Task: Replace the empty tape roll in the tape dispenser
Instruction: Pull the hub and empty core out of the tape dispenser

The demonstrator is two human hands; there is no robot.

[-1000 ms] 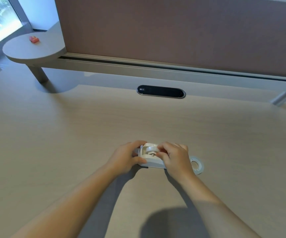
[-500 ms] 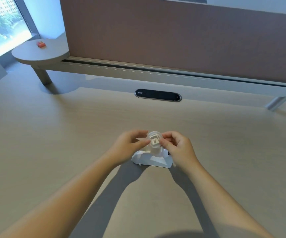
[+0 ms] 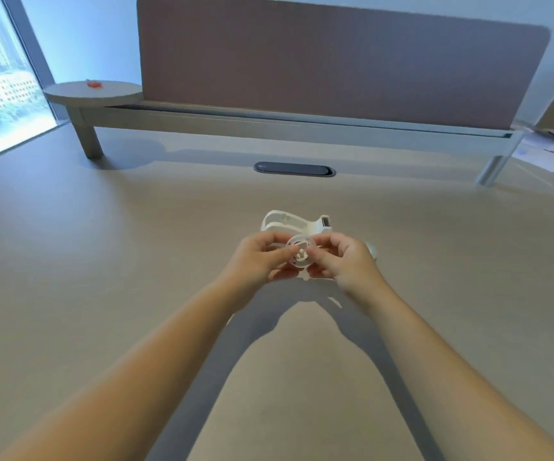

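- Left hand (image 3: 258, 257): I am pinching the left edge of the empty tape roll (image 3: 299, 252) with my fingers (image 3: 282, 251) closed on it, just below the centre of the frame.
- Right hand (image 3: 342, 259): I am gripping the right edge of the same roll, thumb and fingers closed on it, opposite the left hand.
- Empty tape roll: a small white round spool with a hub in the middle, which I am holding up between both hands, its flat face turned toward me, clear of the worktop (image 3: 109, 261).
- Tape dispenser (image 3: 294, 222): white, sitting on the worktop just above my hands in the frame, its curved cradle to the left and the cutter end to the right; my knuckles are hiding its lower part.
- A pale round object (image 3: 372, 249) is peeking out just right of my right hand; too hidden to identify.
- Dark oval cable port (image 3: 294, 169): set in the worktop, upper centre.
- Brown partition panel (image 3: 335, 61): standing across the top of the frame.
- Round side shelf (image 3: 93, 91), upper left, is carrying a small red item (image 3: 94, 83).
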